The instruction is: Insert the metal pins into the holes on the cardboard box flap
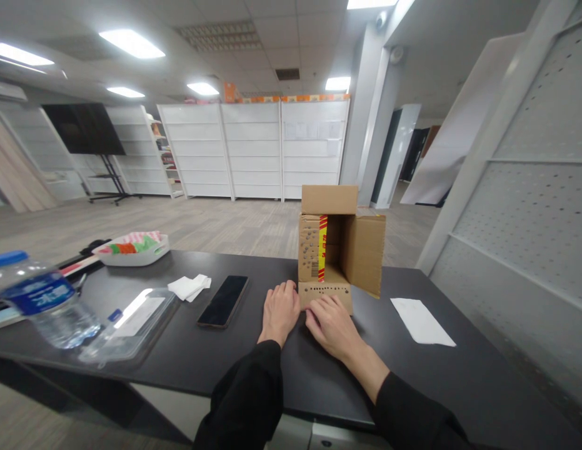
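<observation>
A small cardboard box (308,250) stands on the dark table with its opening toward me. Its top flap (329,200) points up, the right flap (366,256) swings outward, and the left flap bears a red and yellow tape strip (322,249). A lower flap (324,290) with a row of small holes hangs at the front. At its left lower corner, my left hand (281,309) is closed against the box, fingers bent and together. My right hand (332,322) has its fingers curled on the lower flap; both thumbs are near its bottom edge.
Left of my hands lie a phone (224,302), crumpled white tissue (190,287) and a clear plastic case (135,325). A water bottle (47,300) and a white basket (131,256) with colourful contents are farther left. White paper (422,321) lies right, near a perforated panel (529,206).
</observation>
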{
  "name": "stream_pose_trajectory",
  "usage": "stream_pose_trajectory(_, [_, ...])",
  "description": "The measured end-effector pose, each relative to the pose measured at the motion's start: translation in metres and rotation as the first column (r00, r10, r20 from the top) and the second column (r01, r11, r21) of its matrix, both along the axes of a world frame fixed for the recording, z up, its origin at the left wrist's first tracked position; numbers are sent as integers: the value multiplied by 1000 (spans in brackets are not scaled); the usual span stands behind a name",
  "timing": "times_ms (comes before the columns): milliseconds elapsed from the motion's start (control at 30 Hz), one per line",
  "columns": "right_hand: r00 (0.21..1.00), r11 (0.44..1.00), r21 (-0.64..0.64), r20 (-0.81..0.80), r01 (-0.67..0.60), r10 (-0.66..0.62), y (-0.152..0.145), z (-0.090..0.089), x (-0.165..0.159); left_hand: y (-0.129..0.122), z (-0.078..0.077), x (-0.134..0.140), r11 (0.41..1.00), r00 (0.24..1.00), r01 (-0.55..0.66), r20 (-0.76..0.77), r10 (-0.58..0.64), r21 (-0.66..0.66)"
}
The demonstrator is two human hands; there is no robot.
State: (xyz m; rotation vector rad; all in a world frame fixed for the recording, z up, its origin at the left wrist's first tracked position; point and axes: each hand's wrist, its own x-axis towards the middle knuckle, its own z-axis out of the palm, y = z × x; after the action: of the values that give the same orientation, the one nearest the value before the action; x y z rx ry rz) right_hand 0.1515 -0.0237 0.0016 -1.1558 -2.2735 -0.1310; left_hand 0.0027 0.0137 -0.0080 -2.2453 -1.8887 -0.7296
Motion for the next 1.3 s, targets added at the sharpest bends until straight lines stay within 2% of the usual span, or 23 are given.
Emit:
stream_pose_trajectory(100, [982,1000,-21,-189,11,-15,5,-2,3,0,0,0,1000,1000,2,-8,-2,-4])
stream_pose_trajectory(233, [892,997,-57,-448,46,-66,17,-5,9,-1,1,0,1000,1000,1,-12,-1,1])
stream_pose_trajectory(400, [808,993,-84,-577,85,-118,33,-4,13,0,1,0,1000,1000,-4,-13,4,-3])
stream_pose_trajectory(600, [846,983,-45,-504,177,-175,43,-5,8,0,1,-1,1000,1000,4,-8,-4,16])
stream_pose_trajectory(900, [870,978,-31,-451,206,-198,46,-12,9,1,1,0,1000,1000,-4,-4,4,-3])
stream_pose_trajectory(1300, [930,967,16,-280,253,-238,44,-11,6,0,1,0,1000,1000,8,-11,-8,8])
